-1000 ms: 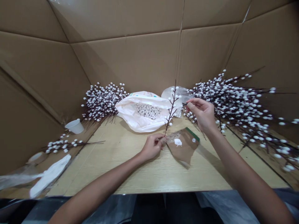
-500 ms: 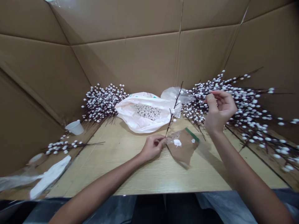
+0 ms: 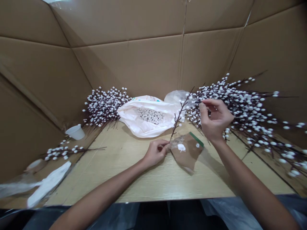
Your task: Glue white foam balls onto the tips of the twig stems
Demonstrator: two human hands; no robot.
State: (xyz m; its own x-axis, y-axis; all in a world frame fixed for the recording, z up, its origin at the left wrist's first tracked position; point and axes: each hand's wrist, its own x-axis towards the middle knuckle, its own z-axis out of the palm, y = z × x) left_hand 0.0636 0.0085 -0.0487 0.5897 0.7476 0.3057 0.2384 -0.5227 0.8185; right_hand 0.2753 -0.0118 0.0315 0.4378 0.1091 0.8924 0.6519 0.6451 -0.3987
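Left grip (image 3: pixel 155 153) closed on the base of a thin budded branch (image 3: pixel 177 117), lower centre | right grip (image 3: pixel 216 119) half-closed, hold unclear | branch sparsely budded, bare stretches remain | full sprays (image 3: pixel 249 103) lie right

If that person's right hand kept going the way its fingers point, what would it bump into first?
Probably the thin beaded twig that the left hand holds, just beyond the fingertips of the right hand. Depth is hard to judge, though; the heaped white-budded branches might come first.
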